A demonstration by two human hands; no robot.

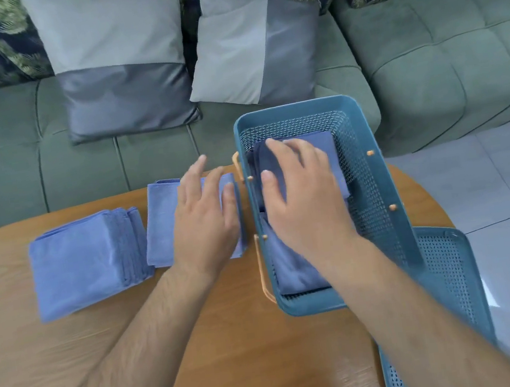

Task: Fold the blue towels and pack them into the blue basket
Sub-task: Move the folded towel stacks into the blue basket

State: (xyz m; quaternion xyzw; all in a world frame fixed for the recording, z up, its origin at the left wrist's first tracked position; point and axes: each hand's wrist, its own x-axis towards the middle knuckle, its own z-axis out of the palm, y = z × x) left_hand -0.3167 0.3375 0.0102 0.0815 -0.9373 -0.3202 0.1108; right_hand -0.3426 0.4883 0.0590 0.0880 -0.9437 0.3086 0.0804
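Note:
The blue basket stands on the wooden table, right of centre. Folded blue towels lie inside it. My right hand reaches into the basket and lies flat on the top towel, fingers spread. Just left of the basket sits one folded towel, with my left hand flat on it, fingers straight. Further left is a stack of folded blue towels.
A second blue basket stands at the table's right edge, partly behind my right forearm. A green sofa with two grey cushions runs behind the table. Tiled floor shows at the right.

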